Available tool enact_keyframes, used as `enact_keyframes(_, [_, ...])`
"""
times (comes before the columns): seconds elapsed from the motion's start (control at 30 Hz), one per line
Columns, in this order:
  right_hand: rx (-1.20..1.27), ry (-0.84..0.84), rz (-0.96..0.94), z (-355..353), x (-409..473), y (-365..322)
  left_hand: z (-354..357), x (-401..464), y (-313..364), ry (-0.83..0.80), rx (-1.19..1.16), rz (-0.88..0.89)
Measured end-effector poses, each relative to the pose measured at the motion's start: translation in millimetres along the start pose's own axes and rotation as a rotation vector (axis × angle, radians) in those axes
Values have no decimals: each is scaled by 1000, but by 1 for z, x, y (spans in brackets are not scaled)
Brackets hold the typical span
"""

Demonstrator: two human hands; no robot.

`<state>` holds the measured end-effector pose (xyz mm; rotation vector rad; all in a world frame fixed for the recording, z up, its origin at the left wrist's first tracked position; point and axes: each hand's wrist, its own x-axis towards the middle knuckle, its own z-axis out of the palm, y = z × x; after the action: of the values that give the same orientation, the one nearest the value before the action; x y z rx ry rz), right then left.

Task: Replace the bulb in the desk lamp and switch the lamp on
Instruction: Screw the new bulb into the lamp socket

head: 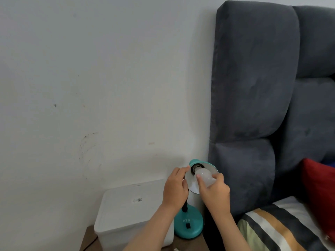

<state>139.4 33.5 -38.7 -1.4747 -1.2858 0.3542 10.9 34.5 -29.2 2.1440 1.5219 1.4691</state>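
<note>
The teal desk lamp (189, 226) stands on a wooden counter (85, 240), its round base just beside a white lidded plastic box (126, 214) and close to the grey upholstered headboard (253, 105). The base bears a black rocker switch (188, 226) on its near side. The lamp shade (210, 166) is tilted so that its open mouth faces toward the camera and slightly up.

A frosted white bulb (204, 176) sits in the shade with its cap at the dark socket (197, 167); its long axis runs from the socket out through the mouth, the rounded end pointing toward the viewer and to the right.

The left hand (176, 187) grips the left rim of the shade, fingers curled over the edge. The right hand (215, 191) holds the bulb's rounded end, fingers and thumb curled around the glass.

At the lower right lie a striped bedcover (275, 227) and a red pillow (319, 196).
</note>
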Motion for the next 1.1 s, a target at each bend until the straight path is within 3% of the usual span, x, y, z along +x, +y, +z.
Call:
enact_keyframes(0.13, [-106, 60, -117, 3, -5, -4, -1, 2, 0, 2, 2, -1])
enact_keyframes(0.27, [-100, -8, -273, 5, -10, 0, -1, 1, 0, 4, -11, -10])
enact_keyframes(0.37, [-65, -55, -267, 3, -8, 3, -2, 1, -1, 3, -7, -4])
enact_keyframes(0.53, [-137, 6, -139, 4, -4, 3, -1, 3, 0, 1, 14, 7])
enact_keyframes(0.77, [-167, -60, -354, 8, -12, 7, -1, 2, 0, 9, 7, -2])
enact_keyframes(1.0, [-108, -67, -224, 6, -7, 3, -1, 2, 4, 8, 4, -8])
enact_keyframes(1.1, [-25, -7, -39, 0, -3, -1, 0, 1, 4, 9, 6, -12])
